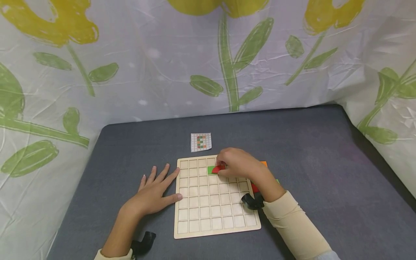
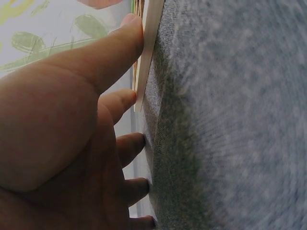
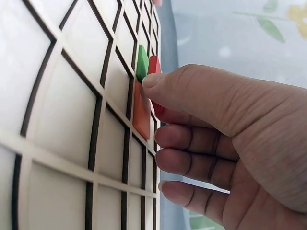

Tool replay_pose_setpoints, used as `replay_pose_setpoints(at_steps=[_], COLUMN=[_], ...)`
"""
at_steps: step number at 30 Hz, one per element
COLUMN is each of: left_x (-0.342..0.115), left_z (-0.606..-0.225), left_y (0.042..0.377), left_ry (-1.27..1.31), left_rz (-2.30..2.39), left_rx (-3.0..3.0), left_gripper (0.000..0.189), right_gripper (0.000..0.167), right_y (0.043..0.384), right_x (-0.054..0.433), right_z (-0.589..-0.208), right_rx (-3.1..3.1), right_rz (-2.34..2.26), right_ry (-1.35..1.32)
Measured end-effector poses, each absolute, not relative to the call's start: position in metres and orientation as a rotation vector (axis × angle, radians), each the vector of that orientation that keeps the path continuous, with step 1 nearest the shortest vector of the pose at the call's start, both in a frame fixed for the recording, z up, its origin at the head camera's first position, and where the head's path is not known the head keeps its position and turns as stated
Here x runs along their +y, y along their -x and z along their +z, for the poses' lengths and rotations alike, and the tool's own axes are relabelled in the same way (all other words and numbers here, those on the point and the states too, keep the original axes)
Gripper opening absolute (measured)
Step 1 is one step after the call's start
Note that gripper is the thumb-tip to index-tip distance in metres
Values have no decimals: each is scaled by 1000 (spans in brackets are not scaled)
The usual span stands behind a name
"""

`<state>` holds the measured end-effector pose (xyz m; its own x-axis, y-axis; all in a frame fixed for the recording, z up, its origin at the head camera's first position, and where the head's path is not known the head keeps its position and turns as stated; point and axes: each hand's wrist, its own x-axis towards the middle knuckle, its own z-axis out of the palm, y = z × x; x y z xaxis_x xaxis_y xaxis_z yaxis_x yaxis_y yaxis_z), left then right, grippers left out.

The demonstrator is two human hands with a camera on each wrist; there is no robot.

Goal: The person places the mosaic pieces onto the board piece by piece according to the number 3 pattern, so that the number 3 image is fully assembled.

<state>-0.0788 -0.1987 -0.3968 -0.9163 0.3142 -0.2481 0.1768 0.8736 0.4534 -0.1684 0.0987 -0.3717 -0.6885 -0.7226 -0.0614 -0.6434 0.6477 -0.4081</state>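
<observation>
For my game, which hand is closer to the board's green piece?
Right hand: beside the green piece, holding a red piece. The left hand is farther off, at the board's left edge.

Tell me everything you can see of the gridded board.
The gridded board is flat, pale and wooden-looking, roughly square with rounded corners; thin raised strips divide it into square cells. It lies flat on the dark grey table. The left hand's thumb and index finger touch its left edge. Near its far side sit a green piece and an orange piece; most visible cells are bare. The right hand, pinching a red piece, hides some far-right cells in the head view.
</observation>
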Motion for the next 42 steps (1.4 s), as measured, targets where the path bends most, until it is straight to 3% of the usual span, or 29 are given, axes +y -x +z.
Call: replay_pose_setpoints(at_steps=[5, 16, 42], left_x=[-199, -197, -198], left_z=[-398, -396, -398], left_y=[79, 80, 79], left_ry=[-372, -354, -364], left_rz=[623, 605, 627], left_rx=[2726, 2720, 2744], left_gripper=[86, 86, 86], right_gripper=[16, 5, 6], right_y=[167, 169, 167], right_x=[92, 76, 57], right_z=[-371, -374, -376], right_rx=[2646, 2625, 2678], right_rz=[-529, -513, -468], right_ry=[1138, 1153, 1158])
